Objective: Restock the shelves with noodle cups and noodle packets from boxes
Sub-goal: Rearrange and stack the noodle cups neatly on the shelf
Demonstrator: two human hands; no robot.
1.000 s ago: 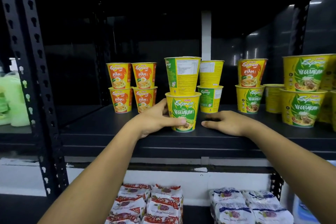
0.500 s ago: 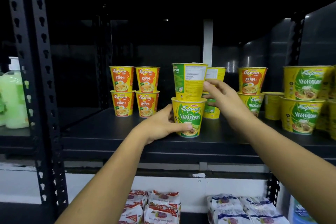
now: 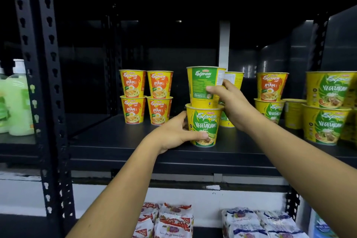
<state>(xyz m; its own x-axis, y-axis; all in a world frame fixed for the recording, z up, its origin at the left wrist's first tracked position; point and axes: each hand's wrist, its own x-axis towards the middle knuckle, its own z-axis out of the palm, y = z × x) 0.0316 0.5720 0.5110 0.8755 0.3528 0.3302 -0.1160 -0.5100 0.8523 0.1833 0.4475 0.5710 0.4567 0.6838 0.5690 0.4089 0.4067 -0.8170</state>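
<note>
Left hand (image 3: 178, 133) grips bottom Vegetarian cup (image 3: 204, 124) on shelf (image 3: 135, 147); right hand (image 3: 230, 103) grips top cup (image 3: 202, 87), stacked directly on that bottom cup.

Counted: five Ayam cups (image 3: 132, 83); four Vegetarian cups (image 3: 204, 125); at least four cups facing away (image 3: 201, 87); two piles of noodle packets (image 3: 173, 220); two green bottles (image 3: 19, 102).

Both forearms reach forward, the left hand (image 3: 174, 133) gripping the lower cup (image 3: 206, 120), thumb across its front, the right hand (image 3: 233, 104) higher, gripping the upper cup (image 3: 201, 83).
</note>
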